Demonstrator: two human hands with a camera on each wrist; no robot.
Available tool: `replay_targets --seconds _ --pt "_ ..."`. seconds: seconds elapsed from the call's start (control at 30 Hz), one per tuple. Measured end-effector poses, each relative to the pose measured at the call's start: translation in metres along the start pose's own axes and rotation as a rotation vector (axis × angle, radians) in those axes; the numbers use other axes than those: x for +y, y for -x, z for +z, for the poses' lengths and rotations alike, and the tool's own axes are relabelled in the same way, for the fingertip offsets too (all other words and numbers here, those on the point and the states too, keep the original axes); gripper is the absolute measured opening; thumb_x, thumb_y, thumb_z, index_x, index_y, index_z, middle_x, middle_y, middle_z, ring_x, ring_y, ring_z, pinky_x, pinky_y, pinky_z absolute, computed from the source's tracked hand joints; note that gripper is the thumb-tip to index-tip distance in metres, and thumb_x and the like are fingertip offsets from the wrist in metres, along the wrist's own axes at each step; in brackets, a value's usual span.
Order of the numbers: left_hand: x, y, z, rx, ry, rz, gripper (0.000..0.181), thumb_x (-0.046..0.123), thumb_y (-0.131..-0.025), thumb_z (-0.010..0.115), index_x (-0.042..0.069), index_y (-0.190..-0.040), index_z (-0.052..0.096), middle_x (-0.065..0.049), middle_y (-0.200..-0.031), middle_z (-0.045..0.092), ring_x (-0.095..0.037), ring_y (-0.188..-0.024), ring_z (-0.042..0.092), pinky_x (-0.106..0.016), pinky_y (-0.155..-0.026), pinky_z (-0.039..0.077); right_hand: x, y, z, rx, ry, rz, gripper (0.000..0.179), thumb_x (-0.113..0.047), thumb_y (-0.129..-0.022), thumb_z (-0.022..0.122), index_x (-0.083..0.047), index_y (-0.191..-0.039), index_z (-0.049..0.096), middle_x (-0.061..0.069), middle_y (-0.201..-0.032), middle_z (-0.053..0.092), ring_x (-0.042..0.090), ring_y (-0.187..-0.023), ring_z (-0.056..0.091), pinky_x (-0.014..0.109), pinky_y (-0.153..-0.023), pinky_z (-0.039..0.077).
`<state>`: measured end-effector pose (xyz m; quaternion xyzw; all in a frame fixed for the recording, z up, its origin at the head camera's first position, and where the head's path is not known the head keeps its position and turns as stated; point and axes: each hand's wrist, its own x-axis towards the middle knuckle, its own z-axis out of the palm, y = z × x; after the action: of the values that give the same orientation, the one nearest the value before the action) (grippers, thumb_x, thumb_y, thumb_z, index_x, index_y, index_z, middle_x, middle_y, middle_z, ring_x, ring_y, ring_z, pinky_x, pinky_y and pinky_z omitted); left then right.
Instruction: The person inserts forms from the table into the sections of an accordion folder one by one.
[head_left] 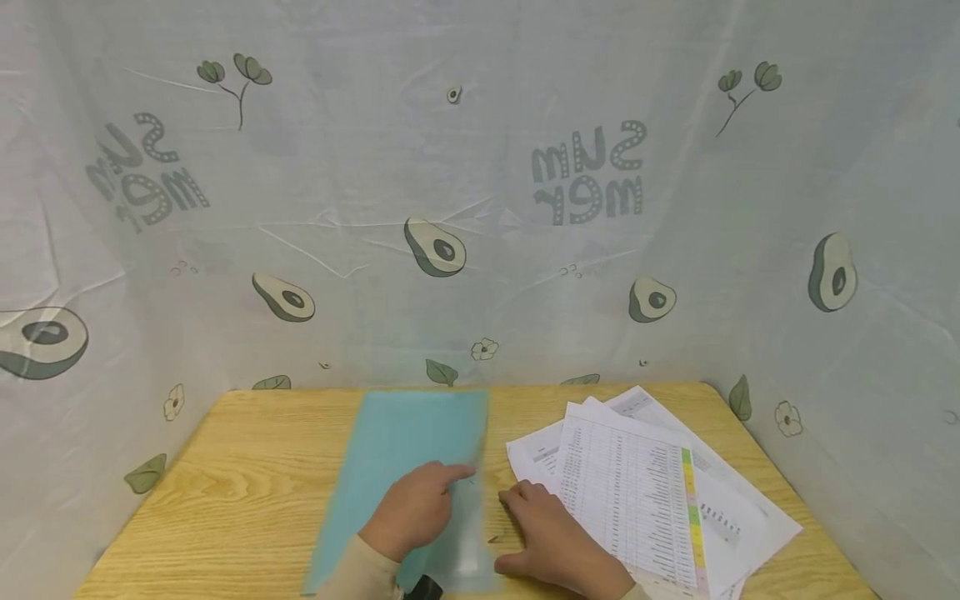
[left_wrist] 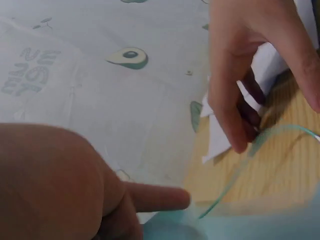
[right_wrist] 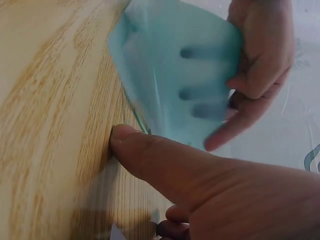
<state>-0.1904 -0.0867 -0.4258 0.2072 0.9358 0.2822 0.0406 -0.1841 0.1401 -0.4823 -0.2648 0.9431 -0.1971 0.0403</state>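
Folder point(head_left: 412, 433): one, translucent blue, lay lengthwise on the table point(head_left: 225, 475), left of the papers; its right side bowed up off the wood.
Left hand point(head_left: 416, 512): at the folder's right side, index finger straight out, the film pinched between thumb and other fingers, whose tips showed dark through it; black band point(head_left: 425, 588) at the wrist.
Right hand point(head_left: 551, 537): between folder and papers, low over the wood, fingers loosely bent, thumb spread wide from them, grip vacant; contact with the papers could not be told.
Papers point(head_left: 622, 483): several, printed, overlapping askew; top sheet with a green-and-yellow strip.
Curtain point(head_left: 337, 167): pale, avocado print, behind the table
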Motion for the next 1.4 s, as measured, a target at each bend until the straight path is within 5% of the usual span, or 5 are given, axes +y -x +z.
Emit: replay_targets --seconds 0.37,0.57,0.8,1.13,1.4 --pt "-0.011 -0.004 0.01 0.173 -0.097 0.047 0.034 0.005 -0.093 0.074 0.004 -0.127 0.071 -0.009 -0.105 0.07 -0.026 -0.094 0.068 -0.041 -0.077 0.056 -0.001 0.001 0.002 0.033 -0.014 0.011 0.084 -0.057 -0.081 0.081 0.0 -0.139 0.06 0.009 -0.126 0.06 0.03 -0.112 0.058 0.052 -0.095 0.05" --pt "-0.006 -0.005 0.006 0.223 -0.04 0.128 0.049 -0.006 -0.096 0.063 0.006 -0.144 0.06 -0.007 -0.098 0.063 -0.013 -0.074 0.056 -0.031 -0.065 0.05 0.001 0.0 0.004 0.04 -0.061 0.047 0.084 -0.06 -0.081 0.079 -0.001 -0.138 0.061 0.007 -0.122 0.06 0.029 -0.11 0.058 0.051 -0.093 0.05" --pt "-0.001 -0.006 -0.001 0.236 0.021 0.174 0.056 -0.001 -0.101 0.061 0.007 -0.154 0.047 -0.011 -0.116 0.065 -0.023 -0.101 0.064 -0.043 -0.085 0.054 0.003 -0.002 0.008 0.081 -0.033 0.047 0.085 -0.055 -0.078 0.085 0.002 -0.136 0.061 0.007 -0.119 0.059 0.028 -0.105 0.057 0.05 -0.09 0.05" --pt "-0.004 0.0 -0.014 0.143 0.033 0.012 0.041 0.001 -0.105 0.044 0.009 -0.14 0.065 -0.011 -0.101 0.061 -0.018 -0.077 0.055 -0.036 -0.069 0.051 0.002 -0.005 0.01 0.087 -0.024 0.085 0.093 -0.057 -0.074 0.089 0.004 -0.137 0.058 0.013 -0.124 0.058 0.032 -0.108 0.056 0.054 -0.092 0.049" --pt "-0.013 -0.001 -0.008 0.279 0.015 -0.058 0.027 0.035 -0.093 0.078 0.016 -0.101 0.061 0.005 -0.078 0.062 -0.01 -0.063 0.049 -0.03 -0.057 0.042 0.0 -0.006 0.013 0.078 -0.017 0.09 0.091 -0.057 -0.075 0.088 0.002 -0.137 0.059 0.012 -0.123 0.058 0.032 -0.109 0.056 0.054 -0.093 0.049"
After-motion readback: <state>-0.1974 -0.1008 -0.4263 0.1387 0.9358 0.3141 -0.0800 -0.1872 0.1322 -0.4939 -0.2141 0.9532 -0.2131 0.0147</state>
